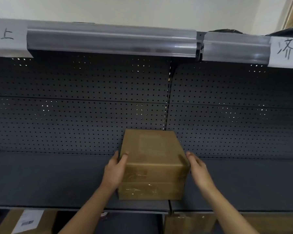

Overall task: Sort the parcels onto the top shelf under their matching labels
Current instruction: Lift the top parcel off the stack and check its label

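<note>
A dark perforated back panel (74, 98) fills most of the frame, running from side to side behind the shelving. Below it, across the lower third, lies a dark grey shelf board (41, 179). Along the top runs the front edge of the top shelf (112, 39), a clear plastic strip. On that strip a white paper label (5, 38) with handwritten characters sits in the upper left corner, and a second white label (286, 51) sits at the upper right edge, partly cut off.

A brown cardboard parcel (150, 159), taped across its near face, stands low in the centre on the shelf board, well below the top shelf and between the two labels. The left hand (115, 171) presses flat on its left side with the thumb hooked over the top edge. The right hand (198, 169) lies along its right side, fingers stretched; whether it presses the box I cannot tell.

At the bottom edge, more cardboard parcels (20, 222) show on a lower level.
</note>
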The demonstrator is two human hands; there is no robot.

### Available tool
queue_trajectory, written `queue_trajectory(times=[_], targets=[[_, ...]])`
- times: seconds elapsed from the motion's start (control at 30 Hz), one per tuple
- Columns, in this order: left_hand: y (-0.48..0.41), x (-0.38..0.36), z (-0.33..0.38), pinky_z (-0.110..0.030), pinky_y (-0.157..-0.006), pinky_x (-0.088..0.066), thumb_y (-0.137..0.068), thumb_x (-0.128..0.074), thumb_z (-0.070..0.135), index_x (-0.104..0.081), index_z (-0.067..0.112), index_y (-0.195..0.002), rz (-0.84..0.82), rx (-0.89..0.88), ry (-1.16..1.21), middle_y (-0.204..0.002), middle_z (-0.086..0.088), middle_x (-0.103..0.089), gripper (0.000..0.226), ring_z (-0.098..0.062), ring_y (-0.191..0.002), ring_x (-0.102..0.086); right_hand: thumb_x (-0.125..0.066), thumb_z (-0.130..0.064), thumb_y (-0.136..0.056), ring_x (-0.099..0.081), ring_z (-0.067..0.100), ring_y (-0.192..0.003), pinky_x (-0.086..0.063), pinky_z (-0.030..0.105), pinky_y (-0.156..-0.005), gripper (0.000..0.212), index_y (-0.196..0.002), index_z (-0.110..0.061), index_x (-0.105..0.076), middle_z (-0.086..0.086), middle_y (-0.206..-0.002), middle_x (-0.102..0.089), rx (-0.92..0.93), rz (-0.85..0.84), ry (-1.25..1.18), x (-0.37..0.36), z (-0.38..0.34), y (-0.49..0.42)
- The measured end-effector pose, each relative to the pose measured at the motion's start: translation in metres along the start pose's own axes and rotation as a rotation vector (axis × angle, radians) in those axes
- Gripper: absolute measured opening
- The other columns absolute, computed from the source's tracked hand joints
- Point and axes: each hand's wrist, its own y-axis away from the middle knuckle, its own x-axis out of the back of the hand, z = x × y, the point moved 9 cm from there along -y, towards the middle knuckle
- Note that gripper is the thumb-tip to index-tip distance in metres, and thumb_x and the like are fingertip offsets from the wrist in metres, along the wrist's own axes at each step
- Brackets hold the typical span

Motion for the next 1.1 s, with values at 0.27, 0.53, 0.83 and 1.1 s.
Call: queue_trajectory(times=[0.27, 0.53, 0.83, 1.1], targets=[[-0.008, -0.005, -0.007, -0.041, -0.106, -0.046, -0.099, -0.053, 0.034, -0.051, 0.016, -0.144, 0.012, 0.038, 0.078, -0.128, -0.004, -0.067, 0.049, -0.024, -0.116, -0.062, -0.057, -0.034, -0.099, -0.061, 0.017, -0.103, -0.046, 0.029, -0.077, 0.054, -0.148, -0.014, -0.048, -0.002, -0.122, -0.065, -0.133, -0.090, -0.113, -0.029, 0.012, -0.011], [0.002, 0.002, 0.001, -0.022, -0.089, -0.044, -0.100, -0.054, 0.022, -0.062, 0.029, -0.122, 0.029, -0.067, 0.159, -0.104, 0.022, -0.066, 0.024, 0.003, -0.098, -0.060, -0.061, -0.030, -0.097, -0.058, 0.008, -0.095, -0.044, 0.031, -0.089, 0.057, -0.150, -0.016, -0.045, -0.003, -0.119, -0.060, -0.037, -0.065, -0.171, -0.026, -0.005, -0.001], [0.005, 0.023, 0.012, -0.036, -0.115, -0.037, -0.101, -0.055, 0.021, -0.048, 0.014, -0.146, 0.025, -0.153, 0.229, -0.130, 0.010, -0.062, 0.046, -0.014, -0.128, -0.055, -0.068, -0.015, -0.092, -0.065, 0.014, -0.101, -0.052, 0.037, -0.095, 0.060, -0.148, -0.018, -0.048, -0.001, -0.114, -0.070, 0.020, -0.062, -0.455, -0.020, -0.030, 0.009], [0.061, -0.023, 0.063, -0.052, -0.122, -0.021, -0.091, -0.051, 0.053, -0.047, 0.016, -0.147, 0.086, -0.902, -0.906, -0.156, -0.004, -0.043, 0.067, -0.027, -0.150, -0.028, -0.059, -0.016, -0.099, -0.058, 0.020, -0.125, -0.041, 0.043, -0.114, 0.060, -0.155, -0.014, -0.037, 0.008, -0.143, -0.058, 0.167, 0.000, -0.459, -0.028, -0.047, 0.019]])
